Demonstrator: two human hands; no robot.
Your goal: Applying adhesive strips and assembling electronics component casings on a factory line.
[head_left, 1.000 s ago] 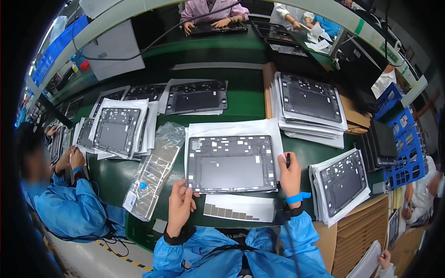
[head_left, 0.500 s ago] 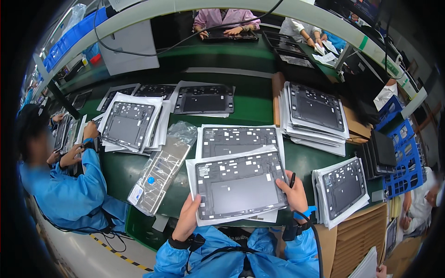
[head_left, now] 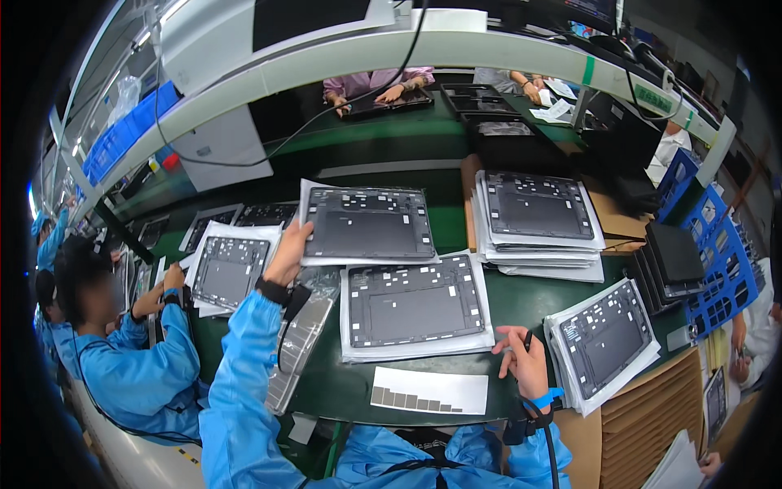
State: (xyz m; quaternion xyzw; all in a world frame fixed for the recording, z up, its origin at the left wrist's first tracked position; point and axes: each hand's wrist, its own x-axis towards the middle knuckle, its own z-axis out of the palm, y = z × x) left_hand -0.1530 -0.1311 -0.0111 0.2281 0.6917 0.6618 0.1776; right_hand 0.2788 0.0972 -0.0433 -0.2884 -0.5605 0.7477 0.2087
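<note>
I can see the left hand (head_left: 287, 251) pinching a dark flat panel (head_left: 368, 224) at eleven o'clock from the middle pile (head_left: 415, 303), while the right hand (head_left: 524, 366), at four o'clock, loosely holds a black pen (head_left: 528, 339).

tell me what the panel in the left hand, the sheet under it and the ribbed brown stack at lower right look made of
Panel: metal or plastic, can't tell which; dark grey, fairly matte, with only faint sheen.
Sheet: maybe paper or thin foam; white, dull, thin at the edge.
Stack: likely cardboard; brown, unglossy, layered edges.
</note>
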